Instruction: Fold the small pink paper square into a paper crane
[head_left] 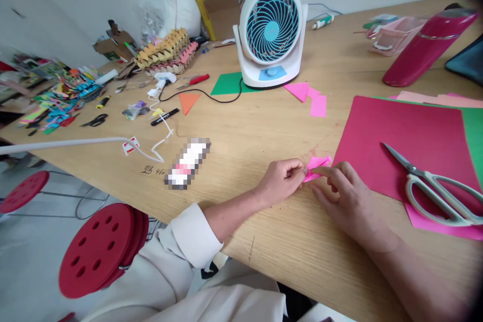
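A small folded piece of pink paper [318, 163] is held just above the wooden table between my hands. My left hand [284, 181] pinches its left end, fingers curled and closed. My right hand [345, 196] is at its right side, with the index finger stretched across the paper and the thumb lower and apart from it. Right of my hands lies a dark red sheet [396, 136], with grey-handled scissors [433, 186] resting on it, blades pointing up and left.
A white fan [271, 30] stands at the back, with pink scraps [318, 105] before it. A phone [187, 163] lies left of my hands. A magenta bottle [426, 50] leans at the right. Red stools [100, 251] are beside the table.
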Available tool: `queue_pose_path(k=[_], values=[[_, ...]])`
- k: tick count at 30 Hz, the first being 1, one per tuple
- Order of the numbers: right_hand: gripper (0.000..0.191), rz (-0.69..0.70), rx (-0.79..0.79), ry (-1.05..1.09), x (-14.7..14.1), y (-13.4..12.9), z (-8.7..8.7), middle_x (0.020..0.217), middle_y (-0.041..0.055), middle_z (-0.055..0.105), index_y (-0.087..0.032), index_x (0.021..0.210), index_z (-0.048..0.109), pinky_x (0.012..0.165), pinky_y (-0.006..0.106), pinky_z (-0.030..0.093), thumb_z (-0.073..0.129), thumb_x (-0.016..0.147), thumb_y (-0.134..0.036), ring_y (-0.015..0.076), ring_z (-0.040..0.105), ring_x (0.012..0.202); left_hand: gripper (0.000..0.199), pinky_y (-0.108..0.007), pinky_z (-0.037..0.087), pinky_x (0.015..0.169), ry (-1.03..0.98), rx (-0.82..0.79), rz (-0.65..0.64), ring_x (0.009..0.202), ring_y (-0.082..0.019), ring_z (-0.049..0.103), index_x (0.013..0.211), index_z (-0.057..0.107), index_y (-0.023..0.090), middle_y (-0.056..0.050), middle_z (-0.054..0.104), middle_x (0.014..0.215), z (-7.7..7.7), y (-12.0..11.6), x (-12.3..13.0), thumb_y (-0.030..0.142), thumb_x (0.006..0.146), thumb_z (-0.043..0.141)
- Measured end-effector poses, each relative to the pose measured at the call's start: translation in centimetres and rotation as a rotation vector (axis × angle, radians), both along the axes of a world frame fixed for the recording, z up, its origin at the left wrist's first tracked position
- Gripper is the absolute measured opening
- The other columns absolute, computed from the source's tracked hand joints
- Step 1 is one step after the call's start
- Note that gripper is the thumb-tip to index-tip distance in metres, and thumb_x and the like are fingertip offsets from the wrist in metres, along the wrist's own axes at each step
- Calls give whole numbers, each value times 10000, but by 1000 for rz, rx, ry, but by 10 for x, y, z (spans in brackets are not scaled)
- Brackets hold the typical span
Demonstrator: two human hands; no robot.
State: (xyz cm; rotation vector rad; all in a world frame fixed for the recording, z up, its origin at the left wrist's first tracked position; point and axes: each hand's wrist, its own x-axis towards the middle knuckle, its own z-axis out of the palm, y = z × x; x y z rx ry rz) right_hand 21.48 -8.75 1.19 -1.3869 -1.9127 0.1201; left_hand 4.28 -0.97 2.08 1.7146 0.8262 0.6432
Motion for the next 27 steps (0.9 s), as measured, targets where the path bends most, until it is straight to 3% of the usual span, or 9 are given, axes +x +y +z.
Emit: queue_pose_path(k=[5, 10, 15, 22, 27], values=[[123, -33, 33, 6, -1, 0, 0, 879, 29, 471, -213, 1054, 584, 644, 299, 449, 566, 932, -206, 154, 514, 727, 273, -209, 359, 583, 8, -35, -50, 565, -68, 456, 677, 540, 152, 27, 540, 621, -1, 0, 0, 274, 916, 487], [113, -9, 41, 65, 0, -2, 4, 908, 36, 496, -200, 1029, 565, 687, 307, 471, 562, 924, -159, 147, 530, 740, 267, -212, 359, 572, 5, -46, -36, 561, -72, 469, 698, 549, 154, 19, 562, 628, -4, 2, 0, 299, 916, 497], [95, -84, 40, 151, 2, -2, 7, 876, 32, 532, -202, 1016, 571, 661, 298, 472, 575, 924, -179, 153, 547, 739, 243, -213, 328, 584, 77, 45, -17, 578, -72, 444, 671, 513, 161, 35, 518, 615, 0, 5, -2, 248, 894, 471], [92, -201, -119, 174, 4, -4, 6, 878, 25, 621, -222, 1008, 606, 631, 268, 478, 571, 929, -252, 160, 614, 751, 272, -237, 248, 580, 178, 246, -60, 573, -67, 332, 612, 373, 172, 63, 331, 586, 9, 12, -7, 215, 864, 468], [104, -195, -251, 139, 3, -7, 7, 848, 8, 673, -234, 994, 619, 616, 259, 476, 570, 920, -288, 150, 635, 691, 273, -246, 223, 576, 277, 253, -151, 568, -67, 307, 610, 308, 178, 63, 308, 584, 18, 16, -10, 174, 841, 455]])
